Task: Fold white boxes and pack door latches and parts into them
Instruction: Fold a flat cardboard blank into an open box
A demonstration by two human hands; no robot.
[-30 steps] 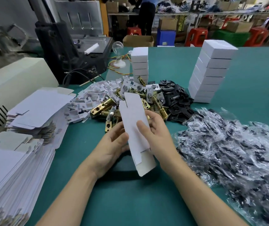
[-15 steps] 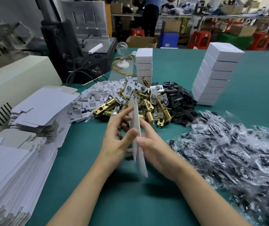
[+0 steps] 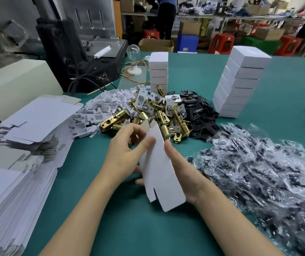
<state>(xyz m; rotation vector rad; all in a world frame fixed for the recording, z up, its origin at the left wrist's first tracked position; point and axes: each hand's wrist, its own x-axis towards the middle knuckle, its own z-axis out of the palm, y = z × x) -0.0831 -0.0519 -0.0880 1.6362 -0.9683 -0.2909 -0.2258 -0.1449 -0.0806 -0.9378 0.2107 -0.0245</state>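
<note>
Your left hand [image 3: 124, 156] pinches the box blank [image 3: 159, 174] with thumb and curled fingers; your right hand [image 3: 185, 176] holds it, forearms converging.

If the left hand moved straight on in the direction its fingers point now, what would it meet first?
Beyond the flat box blank it pinches, the left hand would probably reach the pile of brass door latches first; depth is hard to judge in this view.
</note>
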